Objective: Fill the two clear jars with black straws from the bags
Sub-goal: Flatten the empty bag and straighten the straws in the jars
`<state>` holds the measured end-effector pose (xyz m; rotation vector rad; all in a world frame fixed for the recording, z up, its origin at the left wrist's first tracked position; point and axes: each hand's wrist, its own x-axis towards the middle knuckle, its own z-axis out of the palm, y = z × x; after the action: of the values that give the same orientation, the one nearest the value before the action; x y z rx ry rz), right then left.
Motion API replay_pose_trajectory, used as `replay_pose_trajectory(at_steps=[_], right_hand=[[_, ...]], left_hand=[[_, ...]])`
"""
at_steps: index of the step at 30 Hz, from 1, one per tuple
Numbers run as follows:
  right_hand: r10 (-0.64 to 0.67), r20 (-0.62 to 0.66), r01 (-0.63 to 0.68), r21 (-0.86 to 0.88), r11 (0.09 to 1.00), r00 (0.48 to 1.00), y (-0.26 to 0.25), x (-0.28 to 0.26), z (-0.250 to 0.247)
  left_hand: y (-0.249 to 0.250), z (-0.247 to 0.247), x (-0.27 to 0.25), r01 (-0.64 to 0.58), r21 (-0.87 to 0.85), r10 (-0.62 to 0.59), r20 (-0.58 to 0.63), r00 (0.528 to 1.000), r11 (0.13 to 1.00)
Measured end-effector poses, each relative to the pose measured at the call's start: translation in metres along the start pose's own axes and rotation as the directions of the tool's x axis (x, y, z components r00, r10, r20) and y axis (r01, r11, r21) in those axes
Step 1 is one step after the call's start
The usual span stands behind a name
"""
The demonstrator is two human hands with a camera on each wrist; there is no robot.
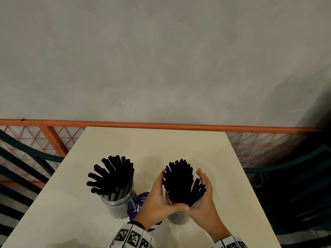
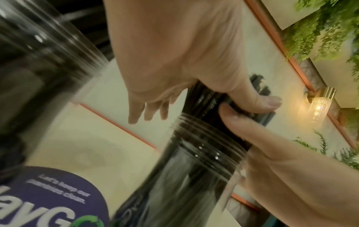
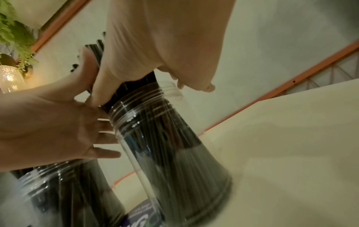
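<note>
Two clear jars stand on the cream table [image 1: 179, 144], both packed with black straws. The left jar [image 1: 117, 203] stands alone, its straws [image 1: 111, 174] fanned out. My left hand [image 1: 158, 191] and right hand [image 1: 206, 192] cup the straw bundle [image 1: 180, 181] that sticks out of the right jar [image 1: 179, 218]. My thumbs meet at the bundle's near side. In the left wrist view my left thumb [image 2: 268, 102] curls round the straws [image 2: 205, 98] above the jar's threaded neck [image 2: 204, 135]. In the right wrist view the jar [image 3: 174, 153] stands upright on the table.
A purple printed sheet [image 1: 141, 203] lies between the jars. An orange mesh railing [image 1: 161, 125] runs behind the table's far edge, below a grey wall. Dark chairs [image 1: 295, 185] stand on both sides. The far half of the tabletop is bare.
</note>
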<state>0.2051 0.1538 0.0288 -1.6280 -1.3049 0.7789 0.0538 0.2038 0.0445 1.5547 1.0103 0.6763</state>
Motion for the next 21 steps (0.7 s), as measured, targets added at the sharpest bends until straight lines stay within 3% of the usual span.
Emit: replay_pose_trajectory(at_steps=[3,6,10,14,17,19,21], right_hand=[[0.070,-0.001,-0.070,-0.018,0.997,0.998,0.012,-0.023,0.000],[0.219,-0.031,-0.220,-0.036,0.975,0.975,0.029,-0.051,0.005],[0.273,0.040,-0.271,-0.047,0.961,0.961,0.035,-0.084,0.019],[0.144,0.232,-0.120,-0.117,0.986,0.962,0.024,-0.113,0.038],[0.005,0.373,0.041,-0.117,0.992,0.928,0.004,-0.132,0.058],[-0.084,0.511,0.161,-0.108,0.981,0.856,-0.011,-0.144,0.070],[-0.160,0.621,0.283,-0.105,0.953,0.768,-0.025,-0.155,0.082]], left_hand=[[-0.013,-0.013,-0.021,0.129,0.086,-0.136,0.081,0.987,0.988],[-0.015,-0.021,-0.056,0.236,0.148,-0.255,0.126,0.959,0.961],[-0.004,-0.027,-0.112,0.281,0.136,-0.290,0.053,0.956,0.950],[-0.002,-0.037,-0.178,0.329,0.127,-0.314,-0.127,0.941,0.936],[-0.008,-0.055,-0.232,0.295,0.120,-0.248,-0.303,0.920,0.948],[-0.021,-0.073,-0.261,0.279,0.248,-0.171,-0.382,0.908,0.928],[-0.036,-0.089,-0.286,0.318,0.437,-0.141,-0.391,0.910,0.841]])
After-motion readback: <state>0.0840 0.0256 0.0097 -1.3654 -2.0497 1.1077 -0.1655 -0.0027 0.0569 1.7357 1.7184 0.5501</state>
